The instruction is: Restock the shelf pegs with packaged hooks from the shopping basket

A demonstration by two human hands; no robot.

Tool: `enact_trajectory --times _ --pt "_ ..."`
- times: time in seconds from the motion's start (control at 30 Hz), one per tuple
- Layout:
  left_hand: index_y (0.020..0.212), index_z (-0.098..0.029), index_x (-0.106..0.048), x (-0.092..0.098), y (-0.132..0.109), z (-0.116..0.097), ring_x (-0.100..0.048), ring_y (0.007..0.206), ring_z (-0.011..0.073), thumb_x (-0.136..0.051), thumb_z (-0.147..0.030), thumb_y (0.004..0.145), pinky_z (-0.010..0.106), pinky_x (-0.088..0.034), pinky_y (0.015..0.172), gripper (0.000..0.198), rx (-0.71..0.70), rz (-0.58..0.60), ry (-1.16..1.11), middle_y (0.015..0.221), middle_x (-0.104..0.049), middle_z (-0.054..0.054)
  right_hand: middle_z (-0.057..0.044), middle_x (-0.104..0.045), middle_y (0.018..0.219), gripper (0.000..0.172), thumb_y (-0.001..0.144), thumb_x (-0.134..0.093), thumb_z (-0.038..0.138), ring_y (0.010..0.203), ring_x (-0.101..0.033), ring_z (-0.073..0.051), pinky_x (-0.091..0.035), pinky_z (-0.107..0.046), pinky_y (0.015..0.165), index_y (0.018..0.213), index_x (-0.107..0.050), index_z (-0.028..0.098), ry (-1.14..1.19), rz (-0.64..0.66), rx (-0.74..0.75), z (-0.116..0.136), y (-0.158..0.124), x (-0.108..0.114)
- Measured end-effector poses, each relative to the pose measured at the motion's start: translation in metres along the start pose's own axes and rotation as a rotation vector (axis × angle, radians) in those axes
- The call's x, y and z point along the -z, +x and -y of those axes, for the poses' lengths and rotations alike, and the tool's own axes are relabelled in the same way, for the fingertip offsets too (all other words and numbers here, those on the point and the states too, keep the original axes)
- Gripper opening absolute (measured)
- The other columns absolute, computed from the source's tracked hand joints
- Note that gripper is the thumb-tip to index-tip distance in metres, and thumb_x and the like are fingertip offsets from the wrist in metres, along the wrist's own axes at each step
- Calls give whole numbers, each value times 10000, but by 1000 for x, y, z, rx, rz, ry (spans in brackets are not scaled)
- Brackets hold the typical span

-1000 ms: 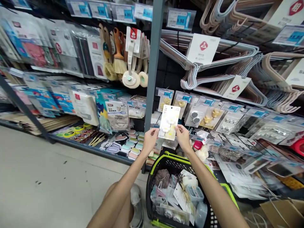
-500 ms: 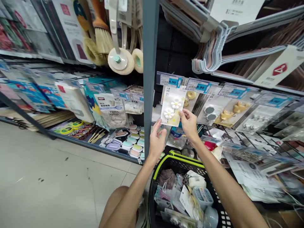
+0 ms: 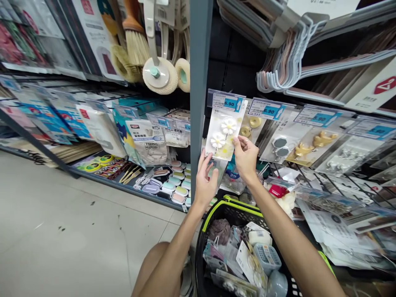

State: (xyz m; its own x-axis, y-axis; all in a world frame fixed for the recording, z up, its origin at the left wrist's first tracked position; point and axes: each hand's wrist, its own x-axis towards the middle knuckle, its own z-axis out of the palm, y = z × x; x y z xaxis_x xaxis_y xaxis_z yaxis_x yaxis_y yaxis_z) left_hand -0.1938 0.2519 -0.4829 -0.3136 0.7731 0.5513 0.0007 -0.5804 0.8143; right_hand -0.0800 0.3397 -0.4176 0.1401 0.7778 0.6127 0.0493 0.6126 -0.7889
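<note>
My right hand (image 3: 246,156) pinches the lower right corner of a white card with two daisy-shaped hooks (image 3: 223,133), holding it up against the shelf just under a blue 6.90 price tag (image 3: 229,102). My left hand (image 3: 206,180) hovers just below the card's lower left corner, fingers spread and apart from it. Below both arms stands a black shopping basket with a lime-green rim (image 3: 218,203), filled with several small packaged goods.
A grey shelf upright (image 3: 199,82) rises left of the card. Packs of gold and grey hooks (image 3: 280,142) hang on pegs to the right, clothes hangers (image 3: 287,62) above. Brushes (image 3: 136,41) and packets hang left. Bare tiled floor (image 3: 62,231) lies at lower left.
The card has gone up from over the basket to the peg under the price tag. My left hand has let go of it and now hangs open below.
</note>
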Motion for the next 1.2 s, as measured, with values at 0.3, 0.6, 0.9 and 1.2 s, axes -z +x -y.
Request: enact_trajectory --times 0.3,0.6,0.9,1.2 --pt "1553 -294 -418 2 2 4 -339 1517 255 -557 -275 962 402 -387 1203 607 -3 39 86 1646 -365 53 -117 -780 1032 392 896 -657 478 962 -735 -229 -581 -384 910 1070 -715 132 -46 12 34 2 3 5" --pt "1573 -299 -383 2 5 12 -338 1514 258 -571 -266 937 359 -446 1145 663 30 72 108 1671 -300 56 -105 -781 957 335 914 -619 435 902 -741 -232 -589 -367 837 1025 -726 137 -152 -24 53 6 0 2" --pt "1579 -310 -362 4 0 8 -440 1436 252 -534 -206 935 358 -497 1088 675 -22 56 192 1628 -360 71 -102 -780 954 323 902 -617 408 890 -738 -231 -589 -383 855 1022 -740 134 -145 -82 38 8 -3 -3" --pt "1591 -328 -340 7 -2 0 -496 1390 258 -529 -212 951 342 -527 1044 678 -42 34 205 1656 -336 52 -90 -759 943 323 912 -610 416 874 -716 -209 -582 -379 847 1037 -725 141 -92 -72 45 17 -5 -6"
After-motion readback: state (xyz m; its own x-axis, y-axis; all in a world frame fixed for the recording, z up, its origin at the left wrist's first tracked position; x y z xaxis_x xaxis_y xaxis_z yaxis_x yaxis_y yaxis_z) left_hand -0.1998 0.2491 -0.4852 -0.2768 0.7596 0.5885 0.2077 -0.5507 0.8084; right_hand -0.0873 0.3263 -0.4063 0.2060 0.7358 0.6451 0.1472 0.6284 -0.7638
